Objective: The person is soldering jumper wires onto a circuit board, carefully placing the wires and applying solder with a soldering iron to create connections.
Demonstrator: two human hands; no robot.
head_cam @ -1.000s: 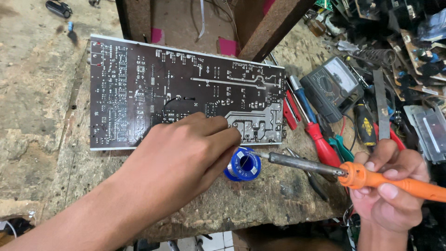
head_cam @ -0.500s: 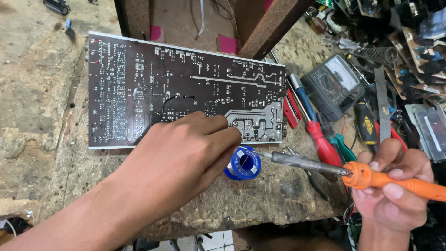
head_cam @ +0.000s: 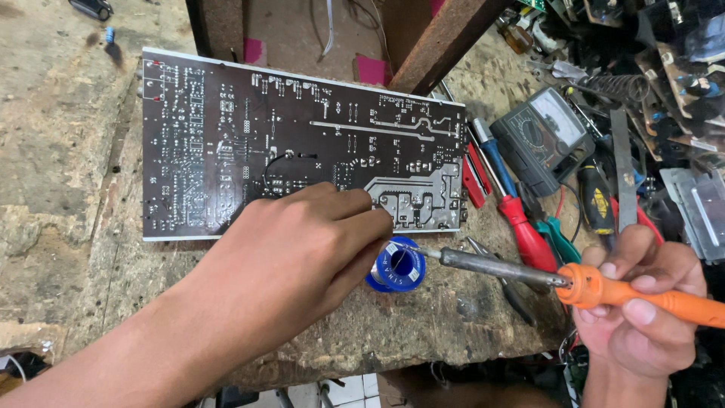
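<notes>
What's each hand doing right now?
Left hand: closed, fingertips at the blue solder spool; whether it grips cannot be told.
Right hand: closed around the orange soldering iron.

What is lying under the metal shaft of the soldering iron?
Under the soldering iron lie the bare wooden bench and dark pliers. Its tip reaches the blue solder spool. The left hand covers the spool's left side.

circuit board (head_cam: 302,143): 1 | solder spool (head_cam: 396,270): 1 | soldering iron (head_cam: 589,285): 1 | screwdrivers (head_cam: 521,227): perhaps 3
</notes>
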